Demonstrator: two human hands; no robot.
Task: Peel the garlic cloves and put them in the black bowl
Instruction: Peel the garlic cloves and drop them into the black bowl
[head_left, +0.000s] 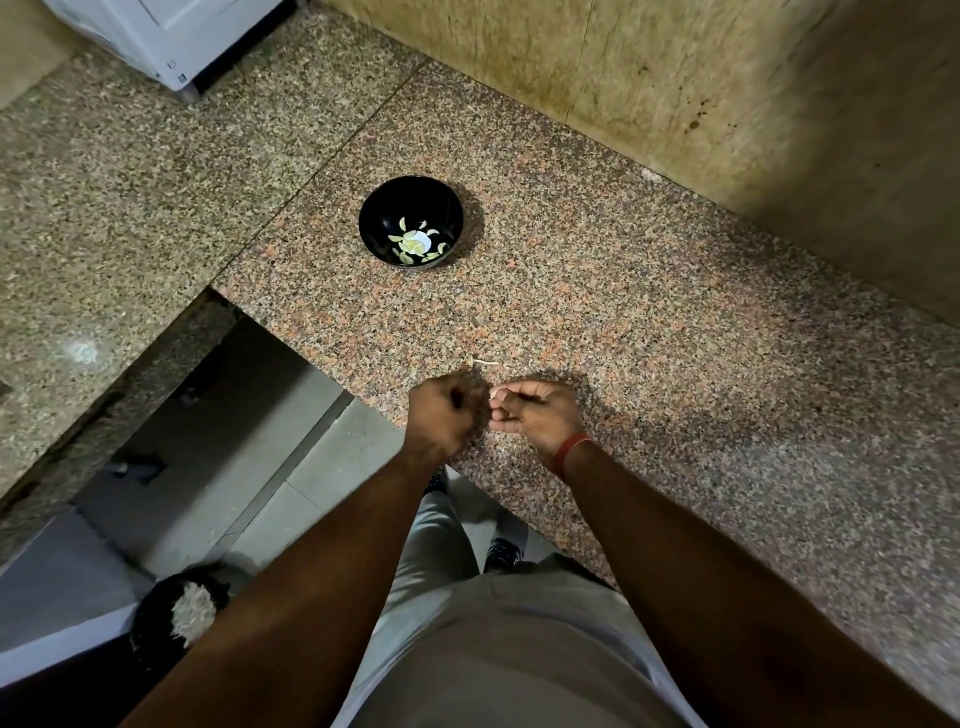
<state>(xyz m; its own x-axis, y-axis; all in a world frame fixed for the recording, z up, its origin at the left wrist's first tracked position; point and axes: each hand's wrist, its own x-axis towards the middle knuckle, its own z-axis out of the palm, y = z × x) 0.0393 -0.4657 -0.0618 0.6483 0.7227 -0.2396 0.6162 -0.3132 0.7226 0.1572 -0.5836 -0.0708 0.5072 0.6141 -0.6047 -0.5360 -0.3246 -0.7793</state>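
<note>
Bowl (410, 222), black and round, stands alone on the speckled granite worktop (675, 364), and every place here is taken from it. Inside it lie several pale peeled garlic cloves (415, 241), gathered on its bottom around a white spot; they overlap, so an exact count cannot be made. Nearer the person than the bowl, close to the worktop's front edge, both hands meet above the stone. The left hand (441, 415) is blurred, its fingers curled into a fist, and whether they hold anything cannot be told. The right hand (537, 415), just beside it and on the bowl's right, pinches a small whitish garlic piece (493, 395) at its fingertips; a red band (571, 452) circles its wrist. Between the bowl and the hands, closer to the hands, one thin pale scrap of skin (483, 362) lies on the worktop. Nothing stands between the hands and the bowl. Far left of the bowl and behind it, a white appliance (171, 36) rests on the stone. Right of the bowl rises a stained yellowish wall (675, 78). Below the worktop edge, well on the near side of the bowl, a black-and-white brush-like thing (182, 613) sits on the floor.
</note>
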